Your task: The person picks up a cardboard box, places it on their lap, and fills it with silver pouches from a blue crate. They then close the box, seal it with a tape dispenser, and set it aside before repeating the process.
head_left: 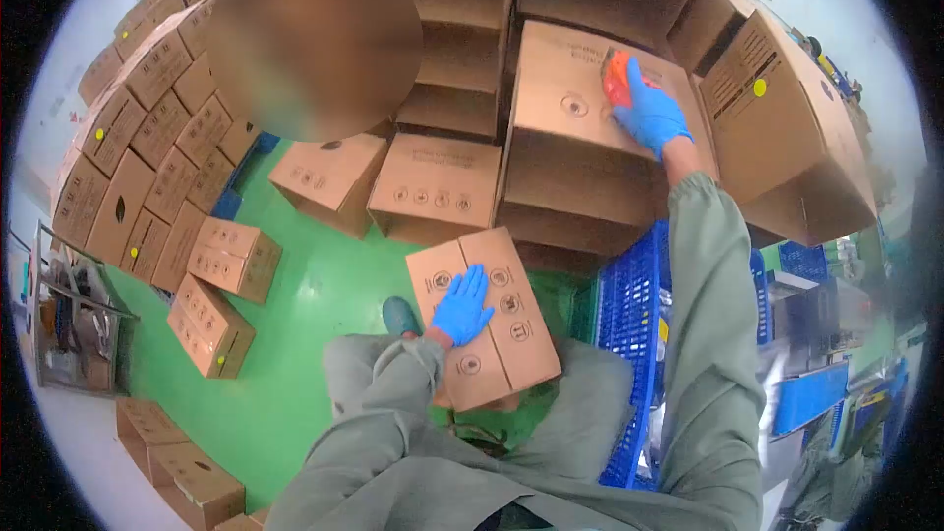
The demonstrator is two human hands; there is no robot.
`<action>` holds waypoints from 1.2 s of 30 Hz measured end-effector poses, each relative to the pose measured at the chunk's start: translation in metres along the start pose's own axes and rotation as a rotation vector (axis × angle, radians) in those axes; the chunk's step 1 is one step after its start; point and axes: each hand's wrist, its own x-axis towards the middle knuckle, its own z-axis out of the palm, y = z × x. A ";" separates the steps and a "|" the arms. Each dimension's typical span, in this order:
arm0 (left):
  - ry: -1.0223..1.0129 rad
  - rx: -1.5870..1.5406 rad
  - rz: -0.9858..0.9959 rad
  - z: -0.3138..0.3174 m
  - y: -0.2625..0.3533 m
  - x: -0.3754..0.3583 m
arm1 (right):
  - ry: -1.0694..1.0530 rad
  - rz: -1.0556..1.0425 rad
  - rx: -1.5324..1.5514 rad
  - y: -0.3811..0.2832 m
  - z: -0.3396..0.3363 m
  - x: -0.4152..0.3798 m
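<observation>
My gloved left hand [464,307] lies flat, fingers stretched out, on top of a closed cardboard carton [511,334] in front of my legs. A seam runs between the carton's top flaps, and dark printed symbols mark its surface. My right arm reaches forward and right. In blue-gloved fingers, my right hand [653,116] grips a red-orange handheld tool [618,81], its shape partly hidden by the hand. That tool is right over the top of a larger carton [556,69] on the stacked open boxes.
Open cartons [438,172] stand beyond my knees, and another large carton [777,128] leans out at the right. A blue plastic crate [629,324] stands by my right leg. Cartons [167,152] are stacked at the left, with loose ones [209,326] on the green floor [305,305].
</observation>
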 end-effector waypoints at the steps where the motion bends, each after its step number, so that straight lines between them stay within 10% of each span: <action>1: 0.016 0.011 0.000 0.001 -0.001 0.001 | -0.037 0.066 0.083 -0.015 -0.008 -0.007; 3: 0.033 0.003 -0.028 0.000 -0.004 0.004 | 0.448 -0.178 0.679 -0.040 -0.002 -0.063; 5: 0.052 0.001 0.002 0.001 -0.004 0.003 | 0.171 0.078 1.521 -0.082 -0.009 -0.141; 12: 0.000 -0.021 0.159 0.004 -0.039 0.011 | -0.322 0.420 1.026 -0.159 0.214 -0.387; 17: 0.145 0.045 0.293 -0.023 -0.032 0.014 | -0.322 0.533 1.031 -0.158 0.194 -0.383; 19: -0.459 -0.589 -0.214 -0.059 -0.008 0.003 | -0.120 0.487 1.094 -0.158 0.198 -0.399; 23: -0.759 -1.558 -0.678 -0.043 0.008 -0.016 | -0.171 0.486 1.124 -0.154 0.201 -0.412; 27: -0.660 -1.677 -0.615 -0.036 0.004 -0.009 | -0.200 0.454 1.105 -0.155 0.190 -0.405; 31: -0.138 -0.567 -0.235 -0.043 -0.051 0.044 | -0.167 0.301 0.837 -0.164 0.176 -0.352; 32: 0.063 0.078 0.151 -0.057 -0.076 0.067 | -0.171 0.305 0.834 -0.165 0.180 -0.331; 33: 0.259 -0.382 -0.133 -0.050 -0.112 0.098 | -0.244 0.260 0.827 -0.168 0.186 -0.305; 36: 0.018 -0.871 -0.597 -0.078 -0.169 0.157 | -0.402 0.238 0.815 -0.178 0.197 -0.238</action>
